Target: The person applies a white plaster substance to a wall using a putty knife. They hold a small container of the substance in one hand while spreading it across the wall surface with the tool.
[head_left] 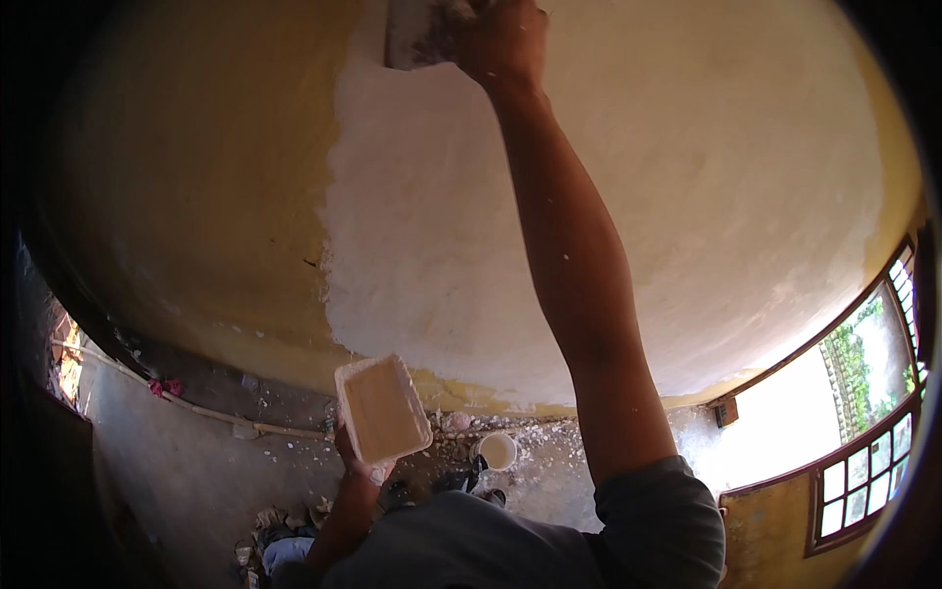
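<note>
My right hand (505,39) is raised high against a wall and grips a flat plastering trowel (412,34), its blade pressed on the edge of a wide patch of white plaster (432,226). Left of the patch the wall is bare yellow (206,187). My left hand (355,469) is low in front of me and holds up a rectangular board (383,407) with a pale cream surface and white rim, tilted toward me.
A white bucket (497,451) stands on the floor at the foot of the wall, among splashes of fallen plaster (549,461). A thin pipe (216,414) runs along the floor on the left. A window with a wooden frame (863,422) is at the right.
</note>
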{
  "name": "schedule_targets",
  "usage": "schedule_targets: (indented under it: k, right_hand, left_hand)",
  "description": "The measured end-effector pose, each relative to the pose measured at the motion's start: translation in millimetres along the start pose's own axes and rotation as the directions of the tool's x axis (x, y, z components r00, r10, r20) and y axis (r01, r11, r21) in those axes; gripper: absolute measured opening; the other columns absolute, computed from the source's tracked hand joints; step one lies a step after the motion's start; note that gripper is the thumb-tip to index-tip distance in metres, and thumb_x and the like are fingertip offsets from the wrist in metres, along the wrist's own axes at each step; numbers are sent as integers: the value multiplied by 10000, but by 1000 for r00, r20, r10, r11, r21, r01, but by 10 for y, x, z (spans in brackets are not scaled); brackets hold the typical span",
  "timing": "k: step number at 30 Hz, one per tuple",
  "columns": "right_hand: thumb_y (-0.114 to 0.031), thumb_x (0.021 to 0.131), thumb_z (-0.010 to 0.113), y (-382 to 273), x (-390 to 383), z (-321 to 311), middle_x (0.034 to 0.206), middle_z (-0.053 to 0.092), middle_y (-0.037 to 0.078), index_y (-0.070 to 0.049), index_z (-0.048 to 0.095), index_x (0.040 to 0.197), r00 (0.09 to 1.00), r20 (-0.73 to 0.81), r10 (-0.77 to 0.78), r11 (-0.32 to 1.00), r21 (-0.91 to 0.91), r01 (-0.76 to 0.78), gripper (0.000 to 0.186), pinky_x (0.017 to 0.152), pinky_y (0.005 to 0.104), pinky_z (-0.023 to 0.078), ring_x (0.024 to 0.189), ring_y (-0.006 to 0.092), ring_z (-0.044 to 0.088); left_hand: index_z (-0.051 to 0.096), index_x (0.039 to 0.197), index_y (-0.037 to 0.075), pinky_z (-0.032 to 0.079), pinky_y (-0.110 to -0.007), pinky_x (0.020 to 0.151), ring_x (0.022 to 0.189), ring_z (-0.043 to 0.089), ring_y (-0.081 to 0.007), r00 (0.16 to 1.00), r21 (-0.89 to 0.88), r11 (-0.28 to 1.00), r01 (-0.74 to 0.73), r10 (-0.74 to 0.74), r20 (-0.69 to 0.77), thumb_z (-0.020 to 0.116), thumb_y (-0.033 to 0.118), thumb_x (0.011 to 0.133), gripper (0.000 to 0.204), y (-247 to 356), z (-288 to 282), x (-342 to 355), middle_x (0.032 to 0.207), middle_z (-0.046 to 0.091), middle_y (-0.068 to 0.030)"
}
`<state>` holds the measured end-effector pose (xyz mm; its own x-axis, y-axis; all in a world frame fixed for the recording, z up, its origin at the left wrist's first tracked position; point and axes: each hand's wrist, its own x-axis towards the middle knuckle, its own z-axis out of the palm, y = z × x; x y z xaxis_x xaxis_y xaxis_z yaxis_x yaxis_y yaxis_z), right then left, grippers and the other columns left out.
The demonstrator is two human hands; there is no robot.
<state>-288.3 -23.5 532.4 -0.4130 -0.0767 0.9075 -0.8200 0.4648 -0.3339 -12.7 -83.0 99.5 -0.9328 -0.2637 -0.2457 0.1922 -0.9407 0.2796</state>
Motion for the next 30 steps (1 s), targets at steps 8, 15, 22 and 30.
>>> schedule_targets:
  k: [8,15,22,30]
  right_hand:
    - [-105,867,754,1241,-256,-1832,871,718,171,48,636,1009,786,-576,223,974,106,-199,240,487,262,530,648,204,707]
    - [-163,852,687,-279,452,-826,881,698,255,35,607,1017,983,-180,33,981,192,2,270,775,490,547,890,445,685]
    - [-168,847,695,-73,840,-704,936,689,277,14,606,966,976,-150,-155,963,-244,115,234,777,497,543,900,463,673]
    - [-226,896,719,1145,535,-2436,843,715,104,2,680,1017,850,-514,113,977,-96,-188,261,611,329,544,685,186,688]
  left_hand:
    - [436,1465,169,496,-552,988,1217,575,-331,997,-15,999,33,-32,71,468,622,955,682,-26,-458,144,1369,555,-94]
    - [473,1432,167,491,-530,991,1182,587,-334,991,-11,998,-67,68,115,441,582,978,615,51,-229,20,1337,571,-83]
    - [456,1444,164,501,-559,977,1197,583,-340,979,-36,996,-86,91,181,546,598,920,686,-52,-41,12,1342,568,-86]
    - [492,1408,171,536,-528,930,1162,607,-312,980,65,992,-111,98,175,488,642,935,668,-68,-207,61,1297,596,-78]
